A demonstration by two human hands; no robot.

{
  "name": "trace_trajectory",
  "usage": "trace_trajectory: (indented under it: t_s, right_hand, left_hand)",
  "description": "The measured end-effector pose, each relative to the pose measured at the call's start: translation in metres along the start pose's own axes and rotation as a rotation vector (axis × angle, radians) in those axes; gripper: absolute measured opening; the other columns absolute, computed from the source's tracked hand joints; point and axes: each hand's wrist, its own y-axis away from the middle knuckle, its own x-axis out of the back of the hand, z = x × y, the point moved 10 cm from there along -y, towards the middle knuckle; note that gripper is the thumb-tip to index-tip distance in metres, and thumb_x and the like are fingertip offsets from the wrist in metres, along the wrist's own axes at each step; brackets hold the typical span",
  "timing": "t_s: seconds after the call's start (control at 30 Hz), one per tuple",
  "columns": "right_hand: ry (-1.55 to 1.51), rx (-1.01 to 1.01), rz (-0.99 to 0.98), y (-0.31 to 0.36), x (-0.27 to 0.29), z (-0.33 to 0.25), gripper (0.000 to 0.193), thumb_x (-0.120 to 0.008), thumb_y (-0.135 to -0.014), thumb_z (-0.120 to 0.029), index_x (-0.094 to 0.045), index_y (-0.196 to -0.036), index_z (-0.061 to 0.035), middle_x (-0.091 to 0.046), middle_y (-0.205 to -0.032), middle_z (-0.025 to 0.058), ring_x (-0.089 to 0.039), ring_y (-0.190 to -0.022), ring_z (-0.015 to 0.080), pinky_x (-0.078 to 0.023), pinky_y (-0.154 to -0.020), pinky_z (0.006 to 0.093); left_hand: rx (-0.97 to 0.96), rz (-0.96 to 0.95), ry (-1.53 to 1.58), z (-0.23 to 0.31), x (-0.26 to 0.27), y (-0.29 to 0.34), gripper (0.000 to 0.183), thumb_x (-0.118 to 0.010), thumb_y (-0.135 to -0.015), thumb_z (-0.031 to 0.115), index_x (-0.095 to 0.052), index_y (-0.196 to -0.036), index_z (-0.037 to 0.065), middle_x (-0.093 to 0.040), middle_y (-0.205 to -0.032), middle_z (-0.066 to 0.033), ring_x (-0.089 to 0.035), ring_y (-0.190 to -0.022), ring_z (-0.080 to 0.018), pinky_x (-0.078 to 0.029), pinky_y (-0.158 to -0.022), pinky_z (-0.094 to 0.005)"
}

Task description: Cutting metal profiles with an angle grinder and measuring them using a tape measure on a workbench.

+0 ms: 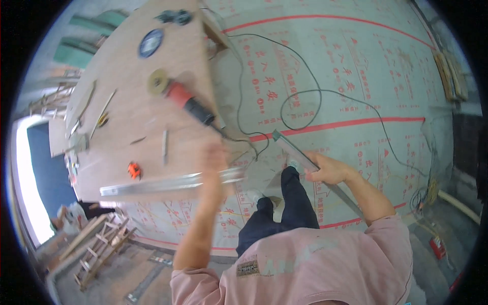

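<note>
My right hand is closed around a long grey metal channel, held slantwise beside the table over the covered floor. Motion blurs my left hand, which is above the table's near right part; its fingers cannot be made out. Below that hand, shiny metal channels lie along the near edge of the wooden table, and my left forearm crosses over them. Farther up the tabletop rests a red and black angle grinder with a tan disc, its cord trailing off to the right.
An orange tape measure, a slim grey stick and a blue oval disc lie on the table. A black cable loops across the printed floor covering. A wooden ladder lies at lower left; boards stand far right.
</note>
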Motion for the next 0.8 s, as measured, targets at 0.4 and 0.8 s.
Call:
trace_trajectory:
  t_s: [0.4,0.8]
  right_hand:
    - [-0.074,-0.223,-0.406,-0.038,-0.289,-0.097,0.050,-0.073,-0.088,-0.030,-0.051,-0.127,-0.0074,-0.055,-0.083,0.0015,-0.056,-0.061,0.0106,-0.047,-0.054,0.0282]
    - [0.743,-0.102,0.257,0.004,-0.246,-0.051,0.034,-0.074,-0.087,-0.025,-0.064,-0.111,-0.0017,-0.070,-0.095,0.0188,-0.069,-0.085,0.0325,-0.052,-0.078,0.0403]
  left_hand:
    - [0.042,-0.033,1.011,0.000,0.091,0.152,0.025,-0.067,-0.095,0.023,-0.058,-0.109,0.004,-0.068,-0.118,-0.0173,-0.067,-0.102,-0.0235,-0.057,-0.085,-0.0369]
    - [0.052,0.097,1.225,-0.104,0.227,0.133,0.032,-0.065,-0.099,0.020,-0.057,-0.126,0.005,-0.062,-0.133,-0.0150,-0.059,-0.122,-0.0247,-0.050,-0.099,-0.0425]
